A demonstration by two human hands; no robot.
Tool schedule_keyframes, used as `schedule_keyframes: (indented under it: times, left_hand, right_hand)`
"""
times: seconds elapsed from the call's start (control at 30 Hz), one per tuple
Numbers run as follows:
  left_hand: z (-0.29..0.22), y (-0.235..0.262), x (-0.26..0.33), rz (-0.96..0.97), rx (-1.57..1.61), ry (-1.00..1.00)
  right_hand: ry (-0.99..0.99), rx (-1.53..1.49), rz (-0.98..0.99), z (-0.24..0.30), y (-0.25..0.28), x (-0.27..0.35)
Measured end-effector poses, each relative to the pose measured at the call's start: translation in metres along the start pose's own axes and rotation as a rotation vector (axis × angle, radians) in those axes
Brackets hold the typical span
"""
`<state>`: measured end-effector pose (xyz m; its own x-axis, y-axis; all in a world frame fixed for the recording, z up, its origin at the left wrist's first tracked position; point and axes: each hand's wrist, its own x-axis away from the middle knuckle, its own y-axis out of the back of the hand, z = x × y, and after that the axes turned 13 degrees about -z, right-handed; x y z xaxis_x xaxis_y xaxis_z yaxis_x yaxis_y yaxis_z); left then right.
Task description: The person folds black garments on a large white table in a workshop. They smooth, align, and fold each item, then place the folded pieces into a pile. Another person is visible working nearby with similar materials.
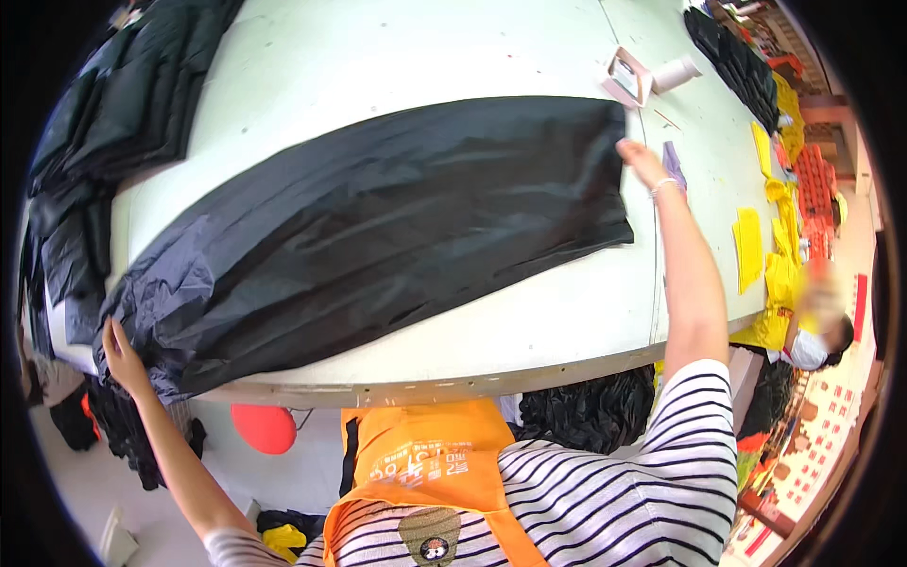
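Long black fabric sheet (pixel 378 227), creased, spread flat, left end bunched over table edge

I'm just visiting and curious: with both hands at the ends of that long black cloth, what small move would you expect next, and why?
Probably a gentle outward pull to smooth it. The left hand grips the bunched, wrinkled end of the black cloth at the table edge, while the right hand rests at the flatter far end.

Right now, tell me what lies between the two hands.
In the head view, only the black fabric sheet spans from the left hand to the right hand, spread on the white table.
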<state>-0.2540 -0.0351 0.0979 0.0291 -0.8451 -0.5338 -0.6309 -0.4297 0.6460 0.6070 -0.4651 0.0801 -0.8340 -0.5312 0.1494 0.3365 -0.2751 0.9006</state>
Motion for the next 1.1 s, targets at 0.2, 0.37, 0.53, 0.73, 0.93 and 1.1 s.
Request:
schedule_keyframes:
  times: [0.2,0.37,0.53,0.73,0.93,1.1]
  left_hand:
    - [-0.048,0.026,0.141,0.256,-0.289,-0.409]
    - [-0.047,-0.009,0.136,0.240,-0.196,-0.279]
    - [-0.061,0.005,0.123,0.434,-0.385,-0.380]
    - [-0.030,-0.006,0.134,0.297,-0.373,-0.240]
    - [-0.031,0.002,0.131,0.285,-0.450,-0.084]
    - [-0.052,-0.007,0.128,0.234,-0.616,-0.006]
  right_hand:
    - [-0.006,-0.171,-0.141,-0.029,-0.074,0.043]
    - [-0.177,-0.095,-0.132,-0.047,-0.058,0.045]
    - [-0.120,-0.060,-0.152,-0.040,-0.049,0.059]
    - [-0.245,-0.155,0.132,-0.052,-0.038,0.059]
    - [-0.160,-0.768,-0.115,0.002,0.006,0.054]
    - [-0.157,-0.895,-0.013,-0.068,0.059,0.020]
